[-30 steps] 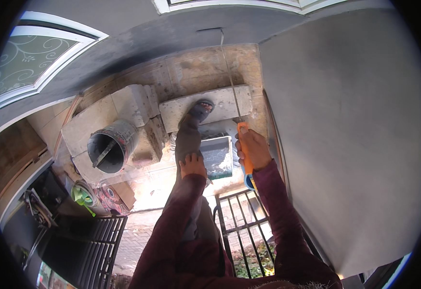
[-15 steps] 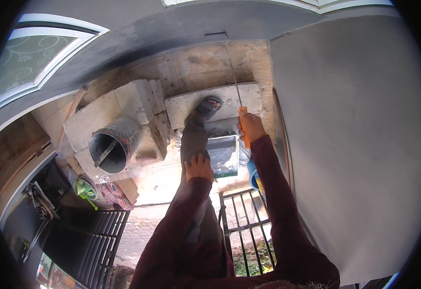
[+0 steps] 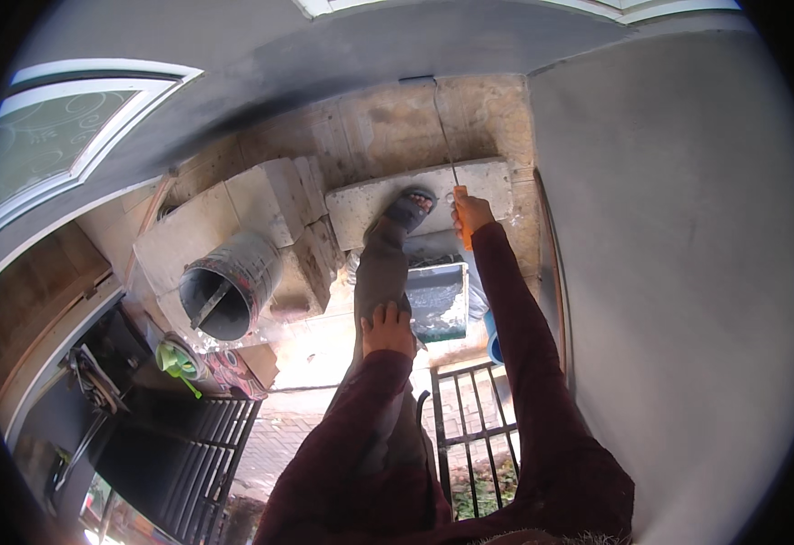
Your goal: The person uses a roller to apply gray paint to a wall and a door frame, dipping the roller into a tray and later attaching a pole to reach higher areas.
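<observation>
Orange tool handle [image 3: 462, 227] clasped in the right hand [image 3: 471, 214], possibly a trowel's; left hand [image 3: 388, 329] rests flat, fingers loose, on the raised knee [image 3: 381, 282].

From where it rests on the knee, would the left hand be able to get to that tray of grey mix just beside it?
Probably yes: the left hand lies right beside the tray, with nothing visible between them.

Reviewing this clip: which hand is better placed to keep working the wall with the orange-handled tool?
Right. The right hand already grips the orange-handled tool up by the grey wall; the left hand rests on the raised knee.
</observation>
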### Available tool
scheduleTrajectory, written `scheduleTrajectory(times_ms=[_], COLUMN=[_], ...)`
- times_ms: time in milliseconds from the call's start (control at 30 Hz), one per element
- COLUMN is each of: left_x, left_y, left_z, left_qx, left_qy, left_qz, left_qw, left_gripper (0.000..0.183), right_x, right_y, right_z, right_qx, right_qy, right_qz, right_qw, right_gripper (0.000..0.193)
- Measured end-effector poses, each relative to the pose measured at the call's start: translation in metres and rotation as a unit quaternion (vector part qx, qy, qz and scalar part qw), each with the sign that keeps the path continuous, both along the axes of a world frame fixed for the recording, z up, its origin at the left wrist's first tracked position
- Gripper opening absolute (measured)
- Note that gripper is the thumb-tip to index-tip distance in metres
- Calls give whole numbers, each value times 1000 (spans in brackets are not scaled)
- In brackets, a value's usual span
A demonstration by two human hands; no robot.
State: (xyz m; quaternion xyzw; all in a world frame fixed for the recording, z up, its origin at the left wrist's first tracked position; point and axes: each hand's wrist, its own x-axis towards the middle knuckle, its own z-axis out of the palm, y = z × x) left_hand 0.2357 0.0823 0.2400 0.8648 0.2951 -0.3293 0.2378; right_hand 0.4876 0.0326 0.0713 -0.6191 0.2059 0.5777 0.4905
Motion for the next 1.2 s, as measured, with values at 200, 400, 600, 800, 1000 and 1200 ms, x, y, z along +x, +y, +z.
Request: scheduleTrajectory(times_ms=[200,400,600,800,1000,1200], left_x=[4,6,2,-6,-8,-1], left_y=[0,1,-1,-7,-12,-7], left_z=[3,3,2,-4,-8,-2], left_qx=[-1,-2,8,26,28,13], left_qy=[12,22,33,19,38,54], left_qz=[0,-19,-29,-30,-34,-27], left_qw=[1000,1000,999,999,998,998], left_gripper=[36,36,36,35,39,41], right_x=[6,31,16,0,-14,-25], right_y=[-23,-30,-46,-59,-60,-61], right_z=[32,36,124,237,331,400], right_qx=[-33,-25,-29,-14,-4,-16], right_qy=[-6,-34,-53,-81,-82,-93], right_qz=[15,-15,19,9,-5,-1], right_qw=[999,999,998,997,997,996], right_gripper=[32,34,35,36,33,29])
